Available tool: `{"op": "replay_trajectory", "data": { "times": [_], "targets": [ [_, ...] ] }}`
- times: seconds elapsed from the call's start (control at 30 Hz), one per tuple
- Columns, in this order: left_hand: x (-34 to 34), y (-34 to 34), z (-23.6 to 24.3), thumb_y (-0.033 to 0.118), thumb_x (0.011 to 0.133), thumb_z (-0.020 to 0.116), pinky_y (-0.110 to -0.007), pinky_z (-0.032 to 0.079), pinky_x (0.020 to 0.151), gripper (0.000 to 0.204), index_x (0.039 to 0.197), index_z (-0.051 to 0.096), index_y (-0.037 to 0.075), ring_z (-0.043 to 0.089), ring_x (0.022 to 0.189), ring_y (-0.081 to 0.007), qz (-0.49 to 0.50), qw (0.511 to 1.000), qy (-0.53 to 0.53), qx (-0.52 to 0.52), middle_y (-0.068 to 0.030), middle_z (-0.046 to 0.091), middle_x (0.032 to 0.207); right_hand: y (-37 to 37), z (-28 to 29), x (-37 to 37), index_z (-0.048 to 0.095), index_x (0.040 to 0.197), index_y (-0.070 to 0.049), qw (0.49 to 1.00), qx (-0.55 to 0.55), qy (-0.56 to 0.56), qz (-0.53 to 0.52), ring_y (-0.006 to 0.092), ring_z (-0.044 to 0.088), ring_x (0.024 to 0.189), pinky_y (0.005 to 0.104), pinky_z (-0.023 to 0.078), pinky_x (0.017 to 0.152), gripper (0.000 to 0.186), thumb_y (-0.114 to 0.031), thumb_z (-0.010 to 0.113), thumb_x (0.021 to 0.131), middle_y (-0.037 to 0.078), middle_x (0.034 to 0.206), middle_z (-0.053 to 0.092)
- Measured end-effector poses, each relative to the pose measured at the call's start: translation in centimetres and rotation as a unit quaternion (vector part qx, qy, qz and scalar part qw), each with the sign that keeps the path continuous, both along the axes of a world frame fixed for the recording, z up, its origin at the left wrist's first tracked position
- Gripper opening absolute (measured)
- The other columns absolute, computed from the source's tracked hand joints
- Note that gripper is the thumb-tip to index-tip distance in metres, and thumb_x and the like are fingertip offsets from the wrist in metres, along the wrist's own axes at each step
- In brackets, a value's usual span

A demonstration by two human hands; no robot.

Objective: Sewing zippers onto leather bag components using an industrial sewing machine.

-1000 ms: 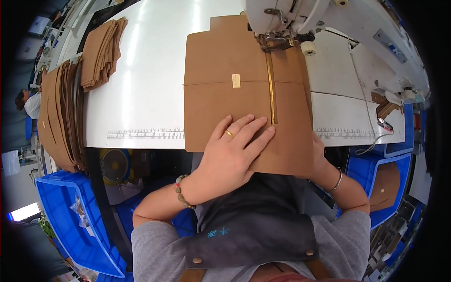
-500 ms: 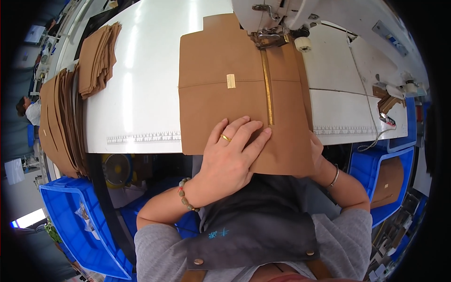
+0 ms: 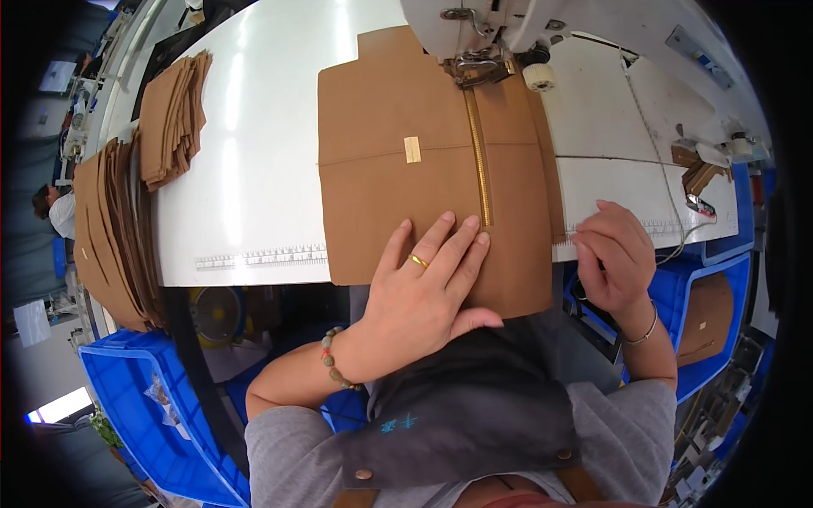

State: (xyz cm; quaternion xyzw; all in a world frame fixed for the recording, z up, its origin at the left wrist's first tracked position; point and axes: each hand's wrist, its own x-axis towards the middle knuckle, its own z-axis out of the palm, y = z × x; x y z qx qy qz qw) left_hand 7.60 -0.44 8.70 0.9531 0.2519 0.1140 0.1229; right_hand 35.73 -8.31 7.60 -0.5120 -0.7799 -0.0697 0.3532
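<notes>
A brown fabric panel with a brass-coloured zipper lies on the white sewing table, its far part under the sewing machine's presser foot. A small pale tab sits left of the zipper. My left hand rests flat on the near part of the panel, fingers spread, fingertips by the zipper's near end. Off the panel's right edge, my right hand hovers near the table's front edge. Its fingers are loosely curled and apart from the thumb, with nothing visible in them.
Stacks of brown pieces and larger panels lie at the left. Blue bins stand at the lower left and right, the right one holding a brown panel. Small clippers and a cord lie on the right.
My right hand has let go of the panel's near right edge and moved right and up. The left hand stays on the panel, its thumb now stretched out. The whole view has shifted slightly.
</notes>
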Motion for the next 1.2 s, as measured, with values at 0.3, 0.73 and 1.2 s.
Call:
{"op": "replay_trajectory", "data": {
  "times": [0.3, 0.73, 1.2],
  "targets": [
    [0.6, 1.4, -2.4, 0.026, 0.084, 0.081, -0.051, 0.045, 0.113, 0.043, 0.123, 0.075, 0.01, 0.066, 0.121, -0.0229, -0.012, 0.991, -0.075, 0.11, -0.0061, 0.07, 0.132, 2.8, -2.1, -4.7, 0.072, 0.1, 0.002, 0.995, -0.031, -0.023, 0.093, 0.0294, 0.069, 0.105, 0.0442, 0.059, 0.092, 0.021, -0.012, 0.073, 0.084, 0.012, 0.109, 0.071],
    [2.7, 6.6, 0.0, 0.06, 0.072, 0.078, -0.054, 0.04, 0.117, 0.09, 0.142, 0.061, 0.007, 0.056, 0.14, -0.0328, 0.022, 0.998, 0.028, 0.058, -0.0104, 0.058, 0.15, 7.2, 0.7, -1.9, 0.072, 0.109, -0.001, 0.965, -0.191, -0.051, 0.172, 0.0287, 0.067, 0.107, 0.0414, 0.056, 0.09, 0.039, -0.027, 0.08, 0.08, 0.01, 0.115, 0.071],
    [2.9, 7.1, 0.3, 0.066, 0.073, 0.072, -0.052, 0.042, 0.108, 0.096, 0.144, 0.059, 0.003, 0.057, 0.134, -0.0294, 0.016, 0.997, 0.034, 0.068, -0.0111, 0.059, 0.148, 11.1, 0.2, -1.5, 0.062, 0.135, -0.001, 0.979, -0.133, -0.124, 0.093, 0.0285, 0.053, 0.133, 0.0497, 0.034, 0.122, 0.091, -0.057, 0.084, 0.067, 0.009, 0.135, 0.065]
  ]
}}
